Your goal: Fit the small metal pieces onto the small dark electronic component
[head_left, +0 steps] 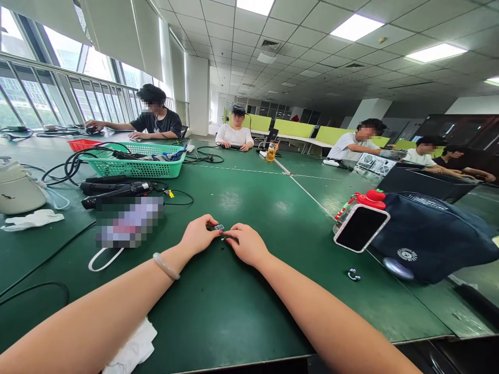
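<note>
My left hand (198,236), with a pale bangle (166,266) on its wrist, pinches a small dark-and-white patterned piece (219,227) between thumb and fingers. Just beside it, my right hand (248,245) has its fingers drawn together, the fingertips almost touching the left thumb. What those right fingers hold, if anything, is too small to make out. A tiny white bit (223,239) shows by the right fingertips. Both hands are low over the green table (230,311), near its middle.
To the left are a green basket (136,167) of cables, a black rod-like device (120,195), a pixelated purple item (130,223) and tissue (134,348). A phone (362,228), a dark bag (432,234) and a small shiny ring-shaped item (353,274) lie right. Several people sit around.
</note>
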The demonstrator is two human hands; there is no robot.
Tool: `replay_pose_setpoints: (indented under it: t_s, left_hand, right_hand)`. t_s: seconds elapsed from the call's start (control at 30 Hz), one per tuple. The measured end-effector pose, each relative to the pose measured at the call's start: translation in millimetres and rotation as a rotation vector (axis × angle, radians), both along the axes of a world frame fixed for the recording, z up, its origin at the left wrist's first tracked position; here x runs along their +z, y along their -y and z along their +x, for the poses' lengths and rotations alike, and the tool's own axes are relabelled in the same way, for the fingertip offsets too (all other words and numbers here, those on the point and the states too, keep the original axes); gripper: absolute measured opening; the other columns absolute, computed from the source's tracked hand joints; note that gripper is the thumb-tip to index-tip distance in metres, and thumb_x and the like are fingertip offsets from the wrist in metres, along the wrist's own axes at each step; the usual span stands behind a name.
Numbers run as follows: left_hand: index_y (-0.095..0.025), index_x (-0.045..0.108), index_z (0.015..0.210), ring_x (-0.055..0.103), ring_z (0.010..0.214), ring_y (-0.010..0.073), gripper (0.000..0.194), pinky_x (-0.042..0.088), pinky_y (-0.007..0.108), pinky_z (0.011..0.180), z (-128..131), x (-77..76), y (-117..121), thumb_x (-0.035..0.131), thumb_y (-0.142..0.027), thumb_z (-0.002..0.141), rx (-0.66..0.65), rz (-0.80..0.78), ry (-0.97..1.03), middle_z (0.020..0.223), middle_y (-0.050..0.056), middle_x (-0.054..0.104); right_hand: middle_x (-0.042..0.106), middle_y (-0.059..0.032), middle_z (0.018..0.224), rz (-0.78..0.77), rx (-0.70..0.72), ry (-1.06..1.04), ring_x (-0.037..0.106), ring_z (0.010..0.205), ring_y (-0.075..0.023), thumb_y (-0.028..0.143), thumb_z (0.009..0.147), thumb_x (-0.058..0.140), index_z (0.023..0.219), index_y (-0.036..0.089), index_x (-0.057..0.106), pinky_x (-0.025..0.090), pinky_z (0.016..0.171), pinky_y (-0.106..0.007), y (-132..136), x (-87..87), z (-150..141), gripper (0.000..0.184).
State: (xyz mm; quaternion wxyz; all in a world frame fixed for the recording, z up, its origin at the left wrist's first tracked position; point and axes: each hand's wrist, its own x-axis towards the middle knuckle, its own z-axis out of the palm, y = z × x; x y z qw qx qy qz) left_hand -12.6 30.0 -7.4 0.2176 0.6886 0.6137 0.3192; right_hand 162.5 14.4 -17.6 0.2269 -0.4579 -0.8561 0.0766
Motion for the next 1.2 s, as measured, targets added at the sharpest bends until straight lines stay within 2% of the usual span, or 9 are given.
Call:
replay_pose_setpoints:
  t_s: [0.17,0.37,0.6,0.8,1.2]
  left_hand:
    - [-0.021,0.059,0.076,0.061,0.079,0.0195,0.020,0.044,0.028,0.069,1.3,0.6,1.4,0.062,-0.036,0.063,-0.006,0.001,-0.020,0.083,0.001,0.068]
    - [-0.022,0.059,0.076,0.060,0.078,0.0192,0.019,0.044,0.028,0.068,0.9,-0.3,2.5,0.061,-0.035,0.063,-0.083,0.015,-0.050,0.083,0.000,0.067]
    - [-0.022,0.060,0.074,0.060,0.081,0.0199,0.017,0.043,0.029,0.071,3.6,3.4,7.8,0.063,-0.034,0.063,-0.194,0.036,-0.062,0.083,0.000,0.067]
    - [-0.022,0.060,0.074,0.059,0.083,0.0196,0.016,0.043,0.030,0.073,6.1,4.0,9.2,0.064,-0.032,0.062,-0.281,0.056,-0.049,0.083,-0.001,0.066]
    - [-0.021,0.059,0.075,0.059,0.082,0.0189,0.019,0.044,0.029,0.074,5.0,1.8,7.5,0.064,-0.035,0.063,-0.304,0.060,-0.009,0.083,-0.001,0.066]
  right_hand:
    - [0.059,-0.0027,0.091,0.014,-0.031,0.058,0.052,0.085,-0.0142,0.028,0.085,0.051,0.092,0.025,0.067,0.040,0.073,-0.025,-3.8,-2.3,-8.2,0.017]
    - [0.057,-0.0030,0.086,0.027,-0.040,0.074,0.052,0.079,-0.0132,0.022,0.085,0.050,0.082,0.020,0.064,0.038,0.068,-0.024,-3.9,-2.7,-7.7,0.014]
    - [0.055,-0.0009,0.083,0.025,-0.043,-0.151,0.050,0.075,-0.0113,0.016,0.084,0.047,0.079,0.019,0.057,0.037,0.068,-0.023,-2.7,1.1,-1.7,0.011]
    - [0.055,-0.0004,0.083,-0.002,-0.024,-0.204,0.050,0.074,-0.0112,0.015,0.082,0.047,0.077,0.019,0.056,0.037,0.068,-0.023,-0.9,0.9,-2.6,0.011]
    - [0.054,0.0008,0.076,-0.008,-0.016,-0.326,0.048,0.069,-0.0109,0.014,0.078,0.050,0.072,0.019,0.056,0.037,0.064,-0.023,-1.6,0.1,-0.4,0.010]
